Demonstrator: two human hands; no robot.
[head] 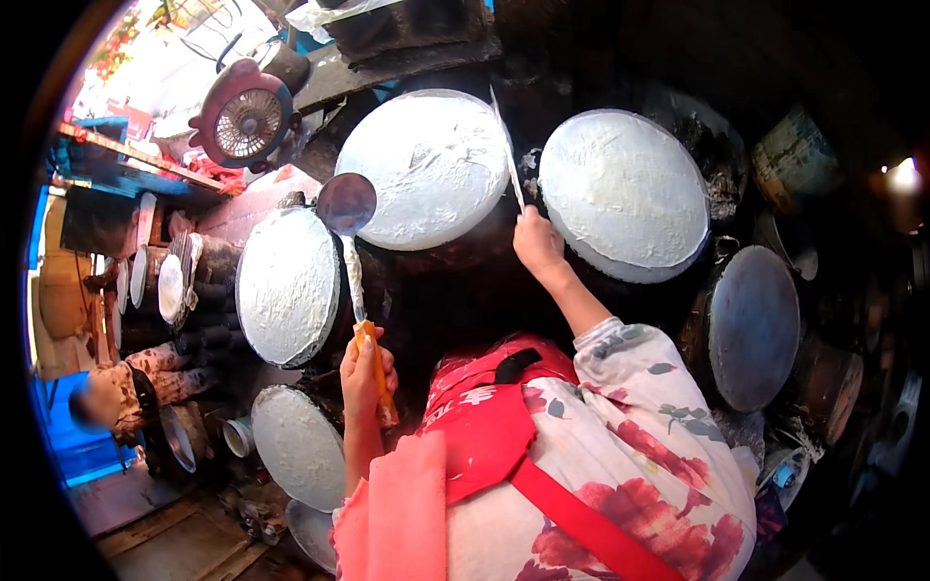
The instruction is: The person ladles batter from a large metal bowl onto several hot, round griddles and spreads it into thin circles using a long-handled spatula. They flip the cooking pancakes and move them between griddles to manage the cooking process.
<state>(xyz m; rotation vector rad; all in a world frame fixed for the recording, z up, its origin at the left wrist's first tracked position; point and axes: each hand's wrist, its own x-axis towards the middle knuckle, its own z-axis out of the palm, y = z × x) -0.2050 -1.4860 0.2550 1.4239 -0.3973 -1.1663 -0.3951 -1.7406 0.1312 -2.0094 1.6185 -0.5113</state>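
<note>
My left hand point(368, 374) grips the orange handle of a metal ladle point(347, 203), whose round bowl is between two white-coated round pans. My right hand point(538, 238) holds a thin, pale flat blade or spatula point(506, 145), its far end along the right rim of the upper pan point(425, 171). That pan is covered with a white, ridged layer. Right of my right hand lies another white-coated round pan point(625, 196). On the left are a smaller coated pan point(288, 287) and, below it, a further one point(299, 447). Whether the blade touches the upper pan is hard to tell.
A round grey griddle point(755, 327) stands at the right. A pink fan point(249, 123) is at the upper left, near a shelf point(145, 156). Another person point(145, 385) is at the left, beyond dark cylinders point(211, 316). A bucket point(793, 156) sits at the upper right.
</note>
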